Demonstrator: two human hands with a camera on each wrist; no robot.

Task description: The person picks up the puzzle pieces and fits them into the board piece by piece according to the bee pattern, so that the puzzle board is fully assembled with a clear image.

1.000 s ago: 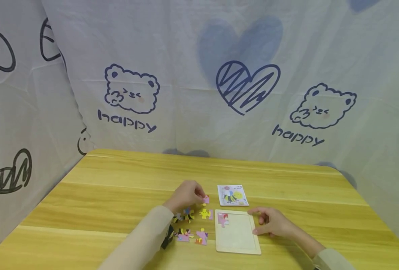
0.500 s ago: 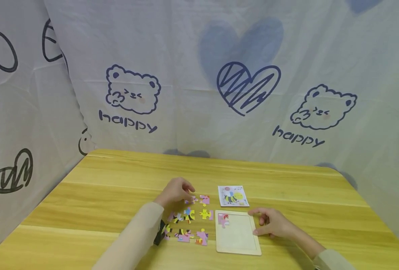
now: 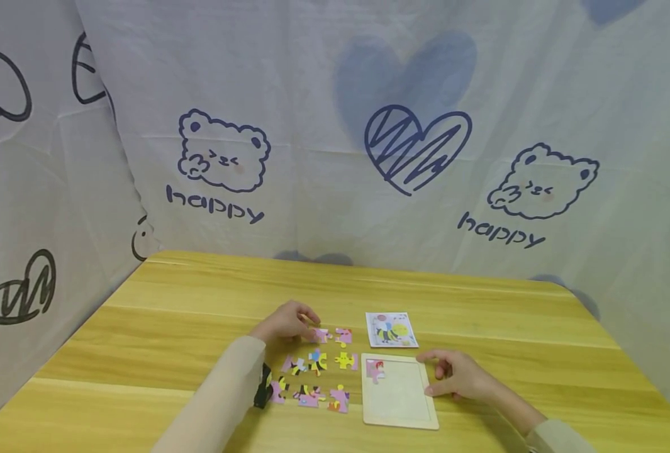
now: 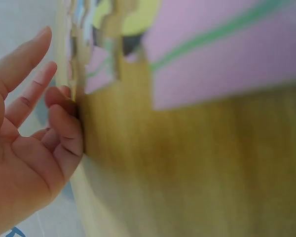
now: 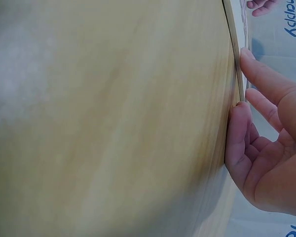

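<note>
My left hand [image 3: 288, 321] is at the far left of the loose puzzle pieces, its fingertips beside a pink piece [image 3: 321, 336]. Whether they touch it, I cannot tell. In the left wrist view, the hand [image 4: 34, 133] has two fingers extended and others bent, with nothing between them. Close to that camera lies a pink piece with a green line [image 4: 212, 54]. My right hand [image 3: 456, 374] rests its thumb and a finger on the right edge of a wooden puzzle tray [image 3: 399, 420]. One pink piece [image 3: 375, 371] sits in the tray's upper left corner.
Several other pieces, such as a yellow one [image 3: 344, 360] and a pink one [image 3: 339, 399], lie in rough rows left of the tray. Behind it is a bee picture card [image 3: 391, 340]. A printed cloth [image 3: 312, 233] hangs beyond the wooden table [image 3: 210, 283].
My left hand has drawn back leftward from the pieces in the far row, and a pink piece now lies left of another there. My right hand has stayed at the tray.
</note>
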